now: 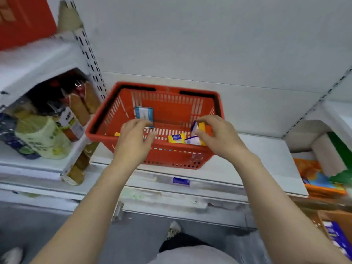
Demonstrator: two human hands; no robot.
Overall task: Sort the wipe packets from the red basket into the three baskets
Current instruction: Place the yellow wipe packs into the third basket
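A: Packets first. Where do they lie from the fingers?

B: Both hands are over the red basket (154, 128), which sits on a white shelf (266, 161). The left hand (136, 138) has its fingers (142, 123) curled onto the lower edge of a blue-and-white packet (143, 113); that packet stands upright just beyond the fingertips, its long side roughly vertical against the far wall of the basket. It looks like a pinch, though blur hides how firm it is.

A: And the other hand?

B: The right hand (215, 135) pinches a purple-and-yellow packet (198, 127) between thumb and curled fingers, tilted, lifted a little above the floor of the basket.

A: What remains below?

B: A yellow packet (176, 139) lies flat between the two hands, just beside the right thumb, so the right hand is nearer it. A white-and-purple one (192, 140) lies touching it, under the right hand.

A: The three baskets?

B: I cannot see them for certain. My guess is each hand must lift its packet clear of the rim, toward the body.
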